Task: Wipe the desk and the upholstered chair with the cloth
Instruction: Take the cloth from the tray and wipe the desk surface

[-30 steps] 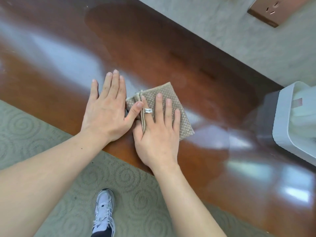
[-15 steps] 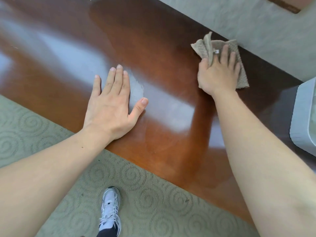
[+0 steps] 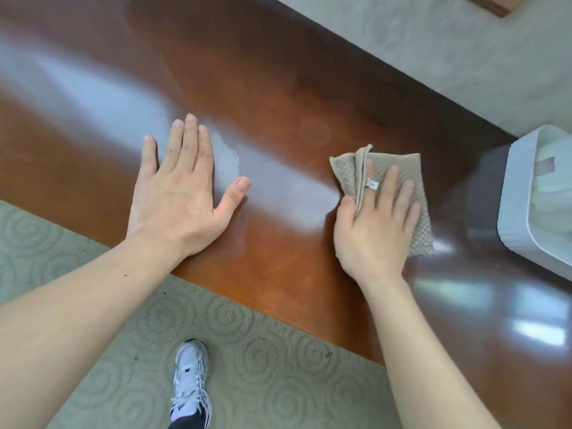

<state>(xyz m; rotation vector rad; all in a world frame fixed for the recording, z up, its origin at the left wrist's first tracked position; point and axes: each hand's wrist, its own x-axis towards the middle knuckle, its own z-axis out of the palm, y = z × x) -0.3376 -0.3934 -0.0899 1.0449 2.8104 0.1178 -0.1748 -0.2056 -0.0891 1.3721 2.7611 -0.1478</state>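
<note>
Nearest of all, a white and grey shoe (image 3: 189,383) stands on the green carpet (image 3: 257,366) with its round swirl marks. Just past the carpet comes the near edge of the shiny brown desk (image 3: 278,88). The left hand (image 3: 178,196) lies flat on the desk close to that edge, palm down. Its four fingers are straight and close together, and the thumb sticks out to the right. The right hand (image 3: 376,224) is well apart from it, over on the right. It lies flat on top of the tan cloth (image 3: 399,168) and presses it onto the desk. Its fingers are a little spread, a fold of cloth stands up between the thumb and the first finger, and one finger wears a silver ring (image 3: 372,184). The folded cloth pokes out past the fingertips on the far side and on the right side of the hand. Further right, at the side of the picture, sits a white box (image 3: 520,193) on the desk. Bright light shines off the wood. Beyond the far edge of the desk is a pale grey wall (image 3: 433,41).
</note>
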